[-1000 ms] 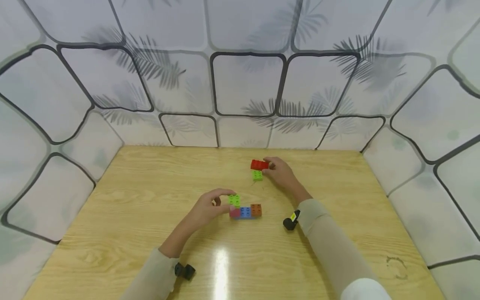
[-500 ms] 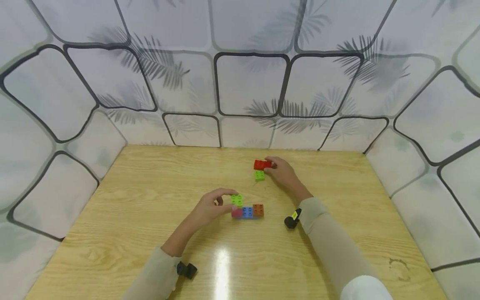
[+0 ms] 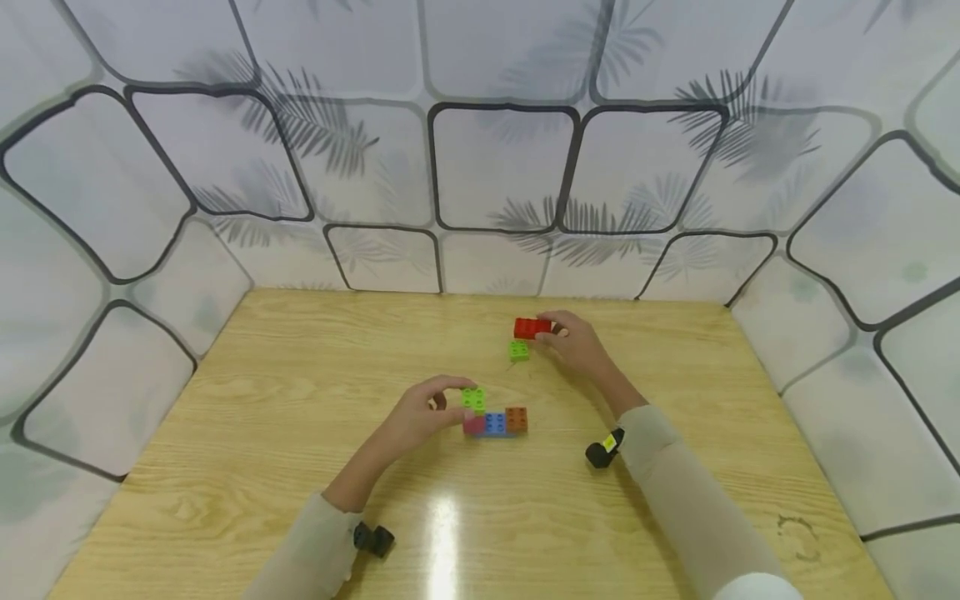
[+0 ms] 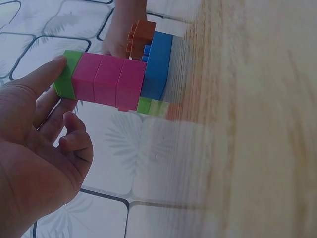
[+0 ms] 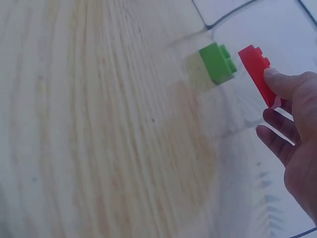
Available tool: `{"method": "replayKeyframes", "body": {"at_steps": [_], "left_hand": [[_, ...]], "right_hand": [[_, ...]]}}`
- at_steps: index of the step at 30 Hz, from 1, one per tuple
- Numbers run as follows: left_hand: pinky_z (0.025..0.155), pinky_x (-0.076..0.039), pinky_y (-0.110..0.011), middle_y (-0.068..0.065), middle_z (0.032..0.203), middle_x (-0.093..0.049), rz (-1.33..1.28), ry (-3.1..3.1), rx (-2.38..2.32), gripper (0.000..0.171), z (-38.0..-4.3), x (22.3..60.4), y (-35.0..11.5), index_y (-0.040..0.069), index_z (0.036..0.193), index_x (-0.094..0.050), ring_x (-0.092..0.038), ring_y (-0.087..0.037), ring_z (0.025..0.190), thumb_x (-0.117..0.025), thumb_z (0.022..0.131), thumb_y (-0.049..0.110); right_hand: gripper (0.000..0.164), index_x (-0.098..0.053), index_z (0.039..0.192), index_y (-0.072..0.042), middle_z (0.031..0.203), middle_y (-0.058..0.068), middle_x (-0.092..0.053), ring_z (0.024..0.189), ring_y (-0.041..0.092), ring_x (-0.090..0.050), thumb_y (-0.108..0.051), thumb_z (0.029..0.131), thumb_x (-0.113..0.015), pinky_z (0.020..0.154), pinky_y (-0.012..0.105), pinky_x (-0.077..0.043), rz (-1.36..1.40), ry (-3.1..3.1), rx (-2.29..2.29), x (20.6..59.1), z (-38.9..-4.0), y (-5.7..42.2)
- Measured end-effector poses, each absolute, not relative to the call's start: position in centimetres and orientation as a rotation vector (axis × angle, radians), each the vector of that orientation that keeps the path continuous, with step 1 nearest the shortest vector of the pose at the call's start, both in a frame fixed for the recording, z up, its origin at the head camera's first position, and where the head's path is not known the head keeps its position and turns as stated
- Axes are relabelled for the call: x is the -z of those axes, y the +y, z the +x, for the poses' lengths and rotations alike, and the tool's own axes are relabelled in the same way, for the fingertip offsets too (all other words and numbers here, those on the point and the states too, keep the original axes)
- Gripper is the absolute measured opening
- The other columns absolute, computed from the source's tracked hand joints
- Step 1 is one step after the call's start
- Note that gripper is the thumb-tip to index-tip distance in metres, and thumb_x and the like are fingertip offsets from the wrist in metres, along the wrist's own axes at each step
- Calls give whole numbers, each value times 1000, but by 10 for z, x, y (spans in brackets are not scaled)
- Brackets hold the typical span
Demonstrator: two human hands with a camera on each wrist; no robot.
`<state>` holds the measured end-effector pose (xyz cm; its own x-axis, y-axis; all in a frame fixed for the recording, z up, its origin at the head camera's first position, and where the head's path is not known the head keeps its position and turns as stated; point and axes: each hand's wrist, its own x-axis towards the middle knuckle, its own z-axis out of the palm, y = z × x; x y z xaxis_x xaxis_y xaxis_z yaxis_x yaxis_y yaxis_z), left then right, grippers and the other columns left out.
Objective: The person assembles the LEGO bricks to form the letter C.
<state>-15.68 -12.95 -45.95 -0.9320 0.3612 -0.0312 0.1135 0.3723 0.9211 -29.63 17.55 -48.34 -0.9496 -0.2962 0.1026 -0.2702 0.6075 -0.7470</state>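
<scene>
Red brick (image 3: 527,328) in the right hand (image 3: 579,343), pink column (image 4: 108,80) by the left hand (image 3: 415,422)

The red brick lies at the left of the right hand, its near end pinched between thumb and fingers, the rest jutting out past the thumb; two other fingers stand free of it; whether its underside touches the bench (image 3: 300,358) I cannot tell; a small green brick (image 3: 518,352) sits, studs up, on the person's side of the red one, with a gap between them in the right wrist view.

The left hand pinches the lime block (image 3: 473,398) capping the column, which stands to that hand's right; its other fingers curl loosely; three pink blocks form the column, on one end of a blue base (image 4: 157,65); an orange block (image 3: 516,418) sits at the other end, bare blue studs between.
</scene>
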Motion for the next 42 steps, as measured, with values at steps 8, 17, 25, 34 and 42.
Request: {"method": "replayKeyframes", "body": {"at_steps": [8,17,25,34,42], "left_hand": [[59,-40,-25,4,120,-61,433,2406,-1595,41,-157,462,-130,34,128,-67,-49,-21,87,-77,89,40],[57,-39,-25,4,120,-61,449,2423,-1591,40,-157,463,-130,34,128,-66,-49,-21,86,-77,89,39],[59,-41,-26,5,119,-62,479,2432,-1585,40,-157,463,-131,34,129,-66,-49,-21,87,-76,90,39],[60,-43,-27,5,123,-63,478,2436,-1589,41,-156,461,-130,28,131,-66,-51,-21,87,-75,92,36],[58,-43,-26,4,121,-62,448,2429,-1597,42,-155,460,-129,29,131,-65,-52,-20,85,-75,91,37]], "right_hand": [[48,-59,139,-6,135,9,-61,109,27,-57,-30,97,-68,89,45,-52,-601,2783,1332,468,-275,173],[44,-62,135,-8,129,7,-64,106,23,-59,-27,96,-71,85,41,-54,-733,2766,1358,451,-233,162],[39,-66,130,-13,128,4,-64,102,20,-59,-28,94,-72,81,30,-56,-769,2674,1450,445,-203,154],[37,-67,129,-15,126,1,-65,102,19,-61,-27,95,-72,81,27,-57,-821,2587,1531,447,-180,148],[35,-66,129,-17,126,1,-65,103,19,-62,-23,95,-72,83,28,-57,-845,2523,1558,450,-170,144]]}}
